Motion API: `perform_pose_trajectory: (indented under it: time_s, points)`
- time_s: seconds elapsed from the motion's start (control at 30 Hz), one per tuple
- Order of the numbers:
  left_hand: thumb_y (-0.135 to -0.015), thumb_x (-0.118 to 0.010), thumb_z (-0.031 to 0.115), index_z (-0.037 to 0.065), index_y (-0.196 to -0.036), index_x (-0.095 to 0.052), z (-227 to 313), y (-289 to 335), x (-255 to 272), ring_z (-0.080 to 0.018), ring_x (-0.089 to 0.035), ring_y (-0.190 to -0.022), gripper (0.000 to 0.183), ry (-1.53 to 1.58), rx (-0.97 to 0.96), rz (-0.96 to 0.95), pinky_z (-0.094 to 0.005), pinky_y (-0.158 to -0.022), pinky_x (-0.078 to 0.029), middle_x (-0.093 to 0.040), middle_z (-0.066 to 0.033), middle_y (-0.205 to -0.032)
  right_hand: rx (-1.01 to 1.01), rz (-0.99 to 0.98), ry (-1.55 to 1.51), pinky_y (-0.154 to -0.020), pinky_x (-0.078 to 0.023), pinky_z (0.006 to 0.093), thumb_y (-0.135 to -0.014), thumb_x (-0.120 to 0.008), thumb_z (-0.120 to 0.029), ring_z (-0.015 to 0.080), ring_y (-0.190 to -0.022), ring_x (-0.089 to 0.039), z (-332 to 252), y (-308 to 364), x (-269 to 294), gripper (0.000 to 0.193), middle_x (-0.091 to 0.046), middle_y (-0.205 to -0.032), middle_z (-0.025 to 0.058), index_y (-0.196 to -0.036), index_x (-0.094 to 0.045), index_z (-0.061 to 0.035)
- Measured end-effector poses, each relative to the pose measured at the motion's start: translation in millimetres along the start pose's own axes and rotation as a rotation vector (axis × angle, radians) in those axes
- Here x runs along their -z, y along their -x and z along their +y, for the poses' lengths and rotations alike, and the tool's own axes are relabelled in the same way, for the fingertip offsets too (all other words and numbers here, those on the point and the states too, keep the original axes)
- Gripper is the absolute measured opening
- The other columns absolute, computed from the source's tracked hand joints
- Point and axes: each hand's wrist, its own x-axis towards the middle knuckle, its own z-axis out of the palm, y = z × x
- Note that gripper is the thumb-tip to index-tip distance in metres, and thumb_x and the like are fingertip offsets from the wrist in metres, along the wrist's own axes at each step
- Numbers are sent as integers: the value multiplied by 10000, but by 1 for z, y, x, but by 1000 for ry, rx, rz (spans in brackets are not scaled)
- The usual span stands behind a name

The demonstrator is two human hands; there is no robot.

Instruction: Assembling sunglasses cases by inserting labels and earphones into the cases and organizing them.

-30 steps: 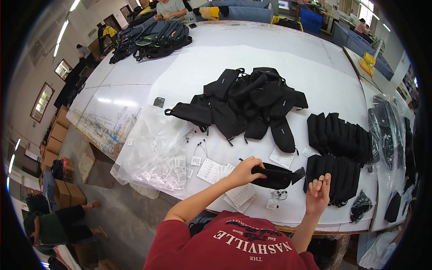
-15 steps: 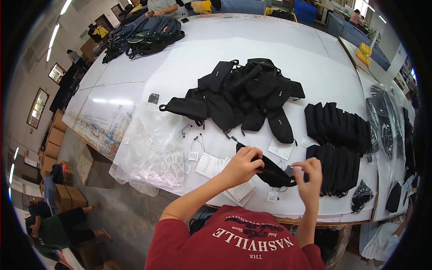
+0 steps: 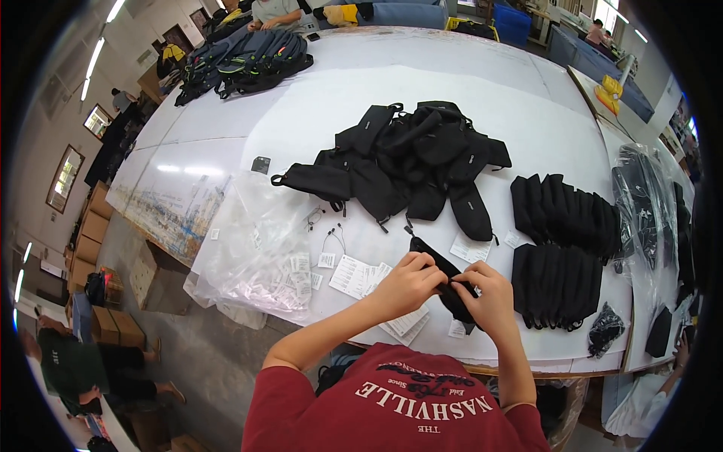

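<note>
Close in front of me, a small black zippered pouch (image 3: 455, 304) slants between my hands above the white table. My left hand (image 3: 410, 285) grips its upper left edge, fingers closed. My right hand (image 3: 489, 298) pinches the pouch's other edge near its middle, thumb and fingertips almost meeting the left hand's. What lies between the fingertips is too small to make out. Printed paper sheets (image 3: 350, 276) and a white tag (image 3: 456, 328) lie around the pouch. Beyond it spreads a loose heap of similar black pouches (image 3: 410, 162).
Two neat rows of black pouches (image 3: 557, 286) stand at the right, by a clear plastic bag (image 3: 636, 203) of black goods. A clear bag of white tags (image 3: 260, 256) lies left, near looped black strings (image 3: 335, 239). Backpacks (image 3: 263, 60) sit far left; another person (image 3: 275, 11) is behind them.
My right hand has moved left and inward from the pouch's right end to its middle, beside my left hand. A dark tag by the right fingers no longer shows. The pouch now slants more steeply.
</note>
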Motion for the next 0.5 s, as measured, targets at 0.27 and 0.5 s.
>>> perform_pose_trajectory:
  time_s: [0.27, 0.5]
  points:
    - [-684, -672, 90, 70, -844, -604, -1, 2, 1, -213, -520, -940, 176, -27, -21, -10, -350, -886, -379, -568, -28, -890, 66, 8, 7, -596, -464, 322, -713, -692, -92, 227, -677, -593, 2, 5, -6, 71, -587, -754, 42, -774, -676, -61]
    - [-682, -686, 85, 71, -846, -597, 2, 1, 2, -204, -526, -953, 187, 14, -20, 8, -347, -891, -376, -579, -22, -947, 183, -28, 38, -603, -465, 332, -717, -674, -91, 231, -675, -584, 6, 2, -4, 67, -581, -754, 43, -770, -666, -52]
